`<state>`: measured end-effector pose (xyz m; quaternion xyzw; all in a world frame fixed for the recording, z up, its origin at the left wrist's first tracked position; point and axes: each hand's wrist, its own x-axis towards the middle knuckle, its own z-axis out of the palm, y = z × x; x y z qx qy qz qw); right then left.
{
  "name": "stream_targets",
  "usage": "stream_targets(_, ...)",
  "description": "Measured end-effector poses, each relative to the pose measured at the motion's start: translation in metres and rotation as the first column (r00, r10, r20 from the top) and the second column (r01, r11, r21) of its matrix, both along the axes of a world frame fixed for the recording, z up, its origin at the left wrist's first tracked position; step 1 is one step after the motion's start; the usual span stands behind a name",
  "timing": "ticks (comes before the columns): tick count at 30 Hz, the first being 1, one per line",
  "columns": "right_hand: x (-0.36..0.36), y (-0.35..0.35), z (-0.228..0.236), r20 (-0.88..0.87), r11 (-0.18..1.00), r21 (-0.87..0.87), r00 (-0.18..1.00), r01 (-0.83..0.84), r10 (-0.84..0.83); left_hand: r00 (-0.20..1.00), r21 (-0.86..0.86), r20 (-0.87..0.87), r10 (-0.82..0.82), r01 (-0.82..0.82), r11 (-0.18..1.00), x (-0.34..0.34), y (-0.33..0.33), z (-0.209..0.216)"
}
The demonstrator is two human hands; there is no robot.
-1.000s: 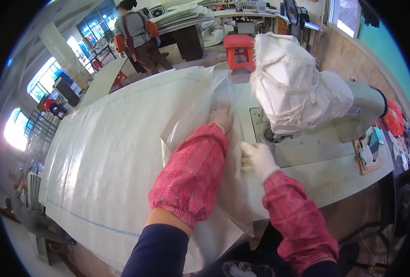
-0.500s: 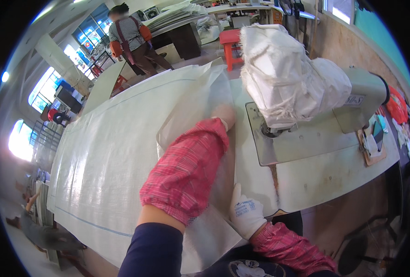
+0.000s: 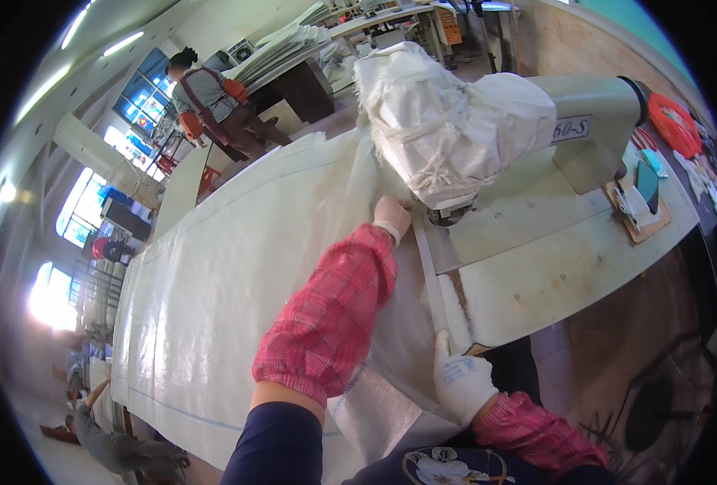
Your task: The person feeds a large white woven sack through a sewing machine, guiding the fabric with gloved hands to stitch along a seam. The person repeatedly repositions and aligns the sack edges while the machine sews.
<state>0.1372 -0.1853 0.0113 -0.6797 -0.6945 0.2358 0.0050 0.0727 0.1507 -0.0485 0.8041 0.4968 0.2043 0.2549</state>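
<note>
White woven sheeting (image 3: pixel 237 275) covers most of the long tabletop (image 3: pixel 568 267) and runs away from us toward the far end of the workshop. We note a thin blue line along its near edge, and the near right edge hangs off the front of the tabletop.

Our left hand (image 3: pixel 392 217), in a pale glove, lies flat on the sheeting just beside the needle area of the sewing machine (image 3: pixel 592 121); its fingers are extended and pressed down, not closed on anything. A red checked oversleeve (image 3: pixel 330 315) covers that forearm.

Our right hand (image 3: pixel 461 380), in a white work glove, is at the near front edge of the tabletop. Its fingers are clenched on the folded seam edge of the sheeting, which runs as a narrow strip (image 3: pixel 429 275) from this hand up to the machine's foot.

The sewing machine is pale green-grey, and its head is wrapped in bunched white woven cloth (image 3: pixel 447 121). It stands on the right part of the tabletop, whose surface shows worn, brownish patches.

To the right of the machine we record a small wooden board (image 3: pixel 637 214) carrying a dark phone-like object, and farther back an orange coil (image 3: pixel 672 125).

Another person (image 3: pixel 213 101) stands well apart at the far end of the tabletop, beside stacked white material (image 3: pixel 294 40).
</note>
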Motion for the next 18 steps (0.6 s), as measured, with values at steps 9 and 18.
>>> stream_targets(9,0.013,-0.049,-0.011,0.004,0.998,0.048,0.999,0.036,-0.036,0.975,0.139,0.124,0.186,-0.203,0.969,0.039,-0.060,-0.005)
stream_targets(18,0.057,0.131,-0.032,0.082,0.979,0.178,0.990,0.100,-0.116,0.950,0.169,-0.284,-0.130,0.183,0.968,-0.009,0.007,0.065)
